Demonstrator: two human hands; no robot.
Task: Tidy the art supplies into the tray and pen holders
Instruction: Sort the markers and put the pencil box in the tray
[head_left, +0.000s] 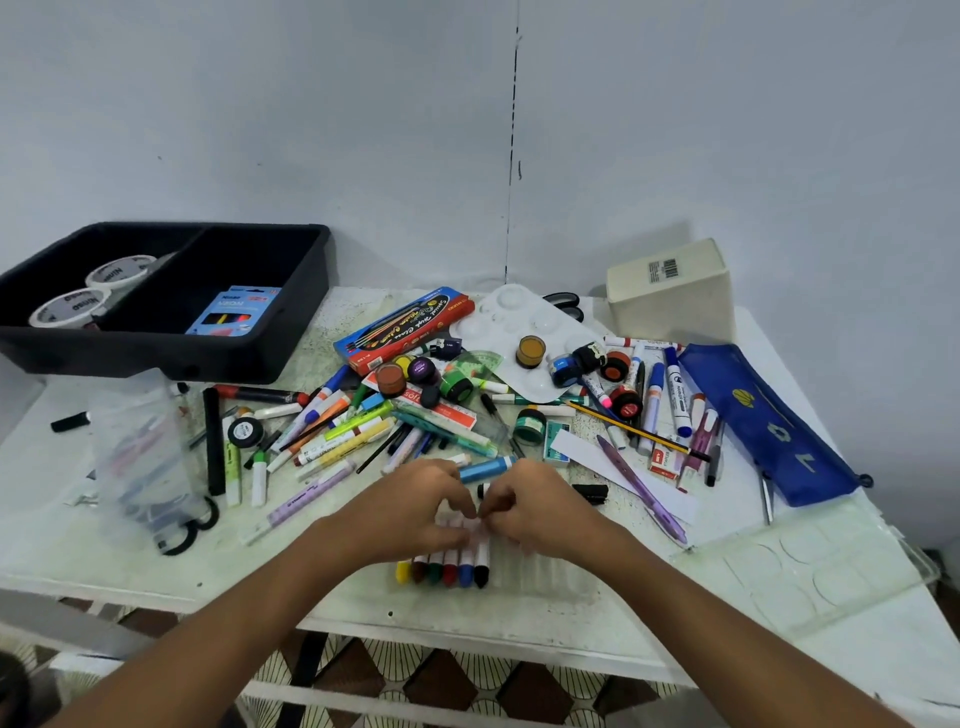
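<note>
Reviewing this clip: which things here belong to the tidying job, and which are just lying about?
Part of the job:
- black tray, holding tape rolls
- row of markers under both hands: left hand, right hand
- loose pens and paint pots
- white paint palette
- cream holder

Lying about:
- white table
- patterned floor

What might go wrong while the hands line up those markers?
The row of markers lies near the table's front edge, so a nudge from the left hand or right hand may roll one off. The paint pots sitting on the palette could tip if the pile is raked.
</note>
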